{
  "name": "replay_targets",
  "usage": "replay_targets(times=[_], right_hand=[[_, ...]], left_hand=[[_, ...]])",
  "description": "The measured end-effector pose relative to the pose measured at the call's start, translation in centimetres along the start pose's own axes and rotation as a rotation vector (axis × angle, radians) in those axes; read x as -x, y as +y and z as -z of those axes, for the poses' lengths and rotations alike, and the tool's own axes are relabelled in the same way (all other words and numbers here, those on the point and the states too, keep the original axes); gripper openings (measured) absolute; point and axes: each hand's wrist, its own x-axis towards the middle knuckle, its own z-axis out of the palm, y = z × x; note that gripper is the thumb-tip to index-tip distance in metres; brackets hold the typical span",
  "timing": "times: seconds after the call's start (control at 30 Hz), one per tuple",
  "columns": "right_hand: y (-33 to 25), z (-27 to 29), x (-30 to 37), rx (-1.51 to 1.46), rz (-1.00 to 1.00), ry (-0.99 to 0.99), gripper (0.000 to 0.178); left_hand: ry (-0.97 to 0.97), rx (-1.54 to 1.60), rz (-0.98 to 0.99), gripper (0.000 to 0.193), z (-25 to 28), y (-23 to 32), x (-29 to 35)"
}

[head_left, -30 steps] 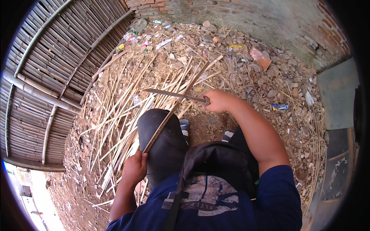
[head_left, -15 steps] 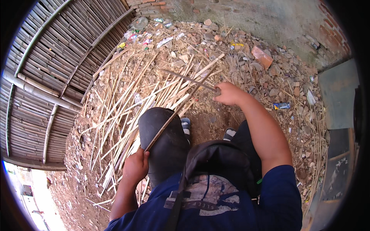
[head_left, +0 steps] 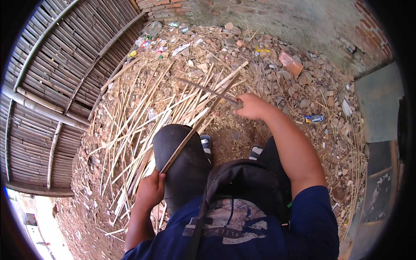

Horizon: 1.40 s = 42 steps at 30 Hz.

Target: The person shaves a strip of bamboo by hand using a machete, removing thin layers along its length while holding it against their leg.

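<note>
Closed round the near end of a long bamboo strip [head_left: 189, 136] is my left hand [head_left: 150, 189], beside my left knee. The strip slants across that knee and points away to the upper right. My right hand [head_left: 250, 106] grips the handle of a long, thin-bladed knife [head_left: 201, 87], its dark blade reaching to the left. The blade crosses the strip near its far part; whether they touch I cannot tell. Under and beyond them lies a loose heap of pale split bamboo strips [head_left: 134, 149] on the ground.
A bamboo-slat wall [head_left: 56, 56] stands on the left. Across the back runs a worn brick wall [head_left: 260, 19], with rubble and litter along its foot. A broken brick [head_left: 290, 64] lies at the back right, near a blue packet [head_left: 313, 118]. Grey panels [head_left: 381, 104] stand far right.
My right hand and the knife have shifted slightly to the left and down. The strip in my left hand has turned a little, showing a broader face. The whole view has also shifted slightly.
</note>
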Motion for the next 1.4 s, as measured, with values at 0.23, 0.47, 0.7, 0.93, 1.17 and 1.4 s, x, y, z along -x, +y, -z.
replay_targets(times=[0.23, 0.47, 0.7, 0.93, 1.17, 1.4], right_hand=[[0.9, 0.9, 0.6, -0.071, 0.116, -0.072, 0.043], [1.6, 2.0, 0.4, -0.162, -0.129, -0.039, 0.07], [-2.3, 1.5, 2.1, 0.06, 0.131, -0.079, 0.043], [-0.9, 1.5, 1.5, -0.003, 0.126, -0.011, 0.041], [-4.0, 1.9, 2.8, 0.182, 0.182, -0.101, 0.042], [1.8, 1.3, -0.7, -0.111, -0.091, -0.019, 0.057]], left_hand=[[0.081, -0.013, -0.062, 0.029, -1.4, -1.4, 0.1], [0.055, -0.015, -0.006, 0.028, -0.9, -0.5, 0.1], [0.03, -0.016, -0.007, 0.027, -0.7, -0.4, 0.1], [0.041, 0.027, -0.021, 0.026, -1.1, -0.7, 0.0], [0.018, 0.012, -0.008, 0.028, -0.4, -0.1, 0.1], [0.043, 0.031, -0.046, 0.026, -0.8, -0.6, -0.3]])
